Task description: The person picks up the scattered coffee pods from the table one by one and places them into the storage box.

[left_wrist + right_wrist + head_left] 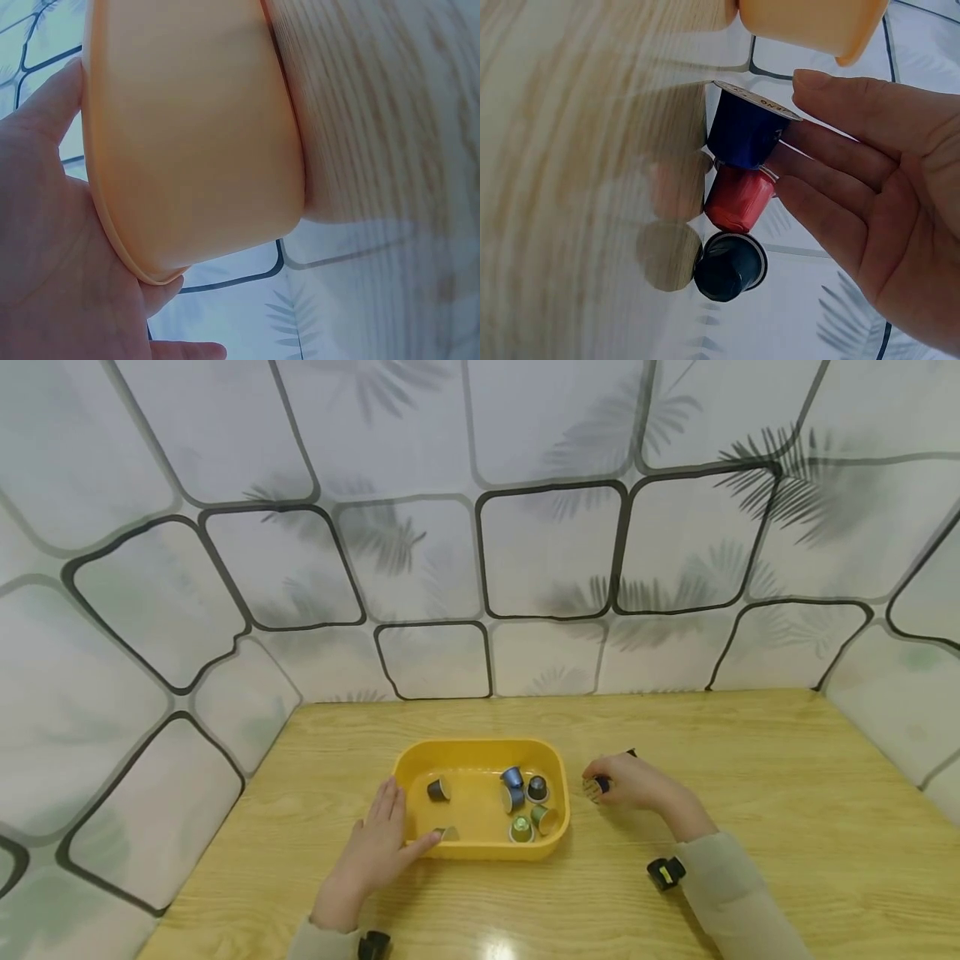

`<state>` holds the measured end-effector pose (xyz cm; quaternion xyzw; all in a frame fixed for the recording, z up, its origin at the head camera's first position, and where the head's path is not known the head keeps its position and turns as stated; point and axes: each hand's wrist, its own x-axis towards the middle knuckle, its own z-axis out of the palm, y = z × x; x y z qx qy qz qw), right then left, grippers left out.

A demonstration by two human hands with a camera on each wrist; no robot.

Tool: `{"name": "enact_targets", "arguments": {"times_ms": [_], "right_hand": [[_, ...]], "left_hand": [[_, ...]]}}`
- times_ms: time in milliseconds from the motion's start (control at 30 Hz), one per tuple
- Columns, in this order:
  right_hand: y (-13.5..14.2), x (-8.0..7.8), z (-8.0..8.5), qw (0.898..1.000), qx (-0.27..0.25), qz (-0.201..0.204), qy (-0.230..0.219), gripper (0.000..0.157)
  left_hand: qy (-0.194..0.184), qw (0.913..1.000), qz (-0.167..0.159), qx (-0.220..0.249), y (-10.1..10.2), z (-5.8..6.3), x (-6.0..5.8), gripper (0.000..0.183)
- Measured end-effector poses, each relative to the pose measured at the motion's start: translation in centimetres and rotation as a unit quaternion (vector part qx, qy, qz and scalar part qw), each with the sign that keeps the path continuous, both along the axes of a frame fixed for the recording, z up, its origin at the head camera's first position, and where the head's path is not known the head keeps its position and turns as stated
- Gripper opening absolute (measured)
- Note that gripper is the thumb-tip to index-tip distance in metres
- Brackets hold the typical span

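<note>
My left hand (375, 843) rests on the left end of a yellow tray (480, 852), fingers straight along its side and thumb over the near rim. Inside lie several coffee capsules: a dark one (438, 789), a blue one (512, 777), a black one (537, 788) and a green one (521, 829). Another capsule (450, 833) is partly hidden by my left thumb. Right of the tray, my right hand (637, 781) touches a dark blue capsule (748, 131) lying on its side, thumb apart from the fingers. Behind it stand a red capsule (739, 199) and a dark green capsule (727, 268) in a row.
The wooden table (810, 827) meets a patterned wall covering (547, 552) at the back and on both sides. Each wrist carries a black strapped device (666, 873).
</note>
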<state>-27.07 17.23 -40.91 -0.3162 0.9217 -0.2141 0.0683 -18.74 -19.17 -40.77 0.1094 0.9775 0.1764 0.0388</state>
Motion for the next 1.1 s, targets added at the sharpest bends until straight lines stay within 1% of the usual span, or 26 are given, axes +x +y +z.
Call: {"name": "enact_targets", "arguments": {"times_ms": [100,267,433,567,733,867,967,1100], "right_hand": [[-0.12,0.2,0.18,1.0,0.009,-0.012,-0.002,0.03],[-0.35,0.36,0.56,1.0,0.021,-0.017,-0.007,0.03],[-0.38,0.21,0.22,0.999,0.022,-0.022,-0.011,0.032],[-0.37,0.14,-0.15,0.999,0.024,-0.019,-0.013,0.033],[-0.47,0.32,-0.14,1.0,0.026,-0.011,-0.004,0.033],[-0.51,0.45,-0.09,0.999,0.031,-0.004,-0.016,0.033],[-0.47,0.47,-0.06,0.999,0.036,0.004,-0.015,0.032],[-0.43,0.56,0.08,0.999,0.043,-0.005,-0.025,0.035]], "left_hand": [[0.0,1.0,0.002,0.003,0.12,-0.01,-0.01,0.092],[0.004,1.0,0.003,0.003,0.1,-0.04,-0.06,0.092],[0.009,1.0,0.003,0.001,0.03,-0.15,-0.04,0.093],[0.013,0.9999,0.002,-0.003,0.07,-0.15,-0.01,0.094],[0.013,0.9999,0.004,-0.001,0.17,-0.13,0.13,0.091],[0.008,0.9999,0.007,-0.003,0.15,-0.12,0.23,0.092],[0.009,0.9999,0.006,-0.005,0.12,-0.08,0.19,0.091],[0.012,0.9999,0.001,-0.002,0.11,0.0,0.1,0.09]]}}
